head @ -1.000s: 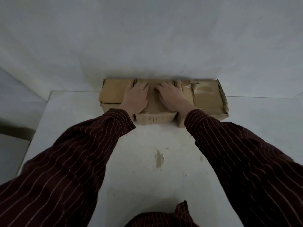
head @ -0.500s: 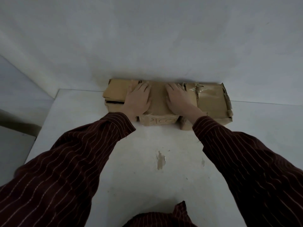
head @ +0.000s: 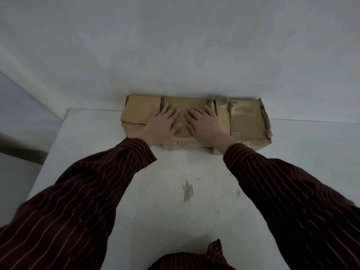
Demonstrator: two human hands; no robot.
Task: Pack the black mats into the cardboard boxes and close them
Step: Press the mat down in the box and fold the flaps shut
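Against wall, cardboard boxes [head: 247, 117] run left-right; left hand [head: 162, 124], right hand [head: 205, 125] apparently pressing.

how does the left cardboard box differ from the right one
The left box has a plain, smooth top; the right box carries torn, shiny tape and ragged edges. The left box shows a dark gap under its lid's near edge; the right box shows no such gap. Both are brown cardboard, on the white table against the wall.

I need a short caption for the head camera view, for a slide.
Left hand and right hand press flat on the middle cardboard box on a white table.
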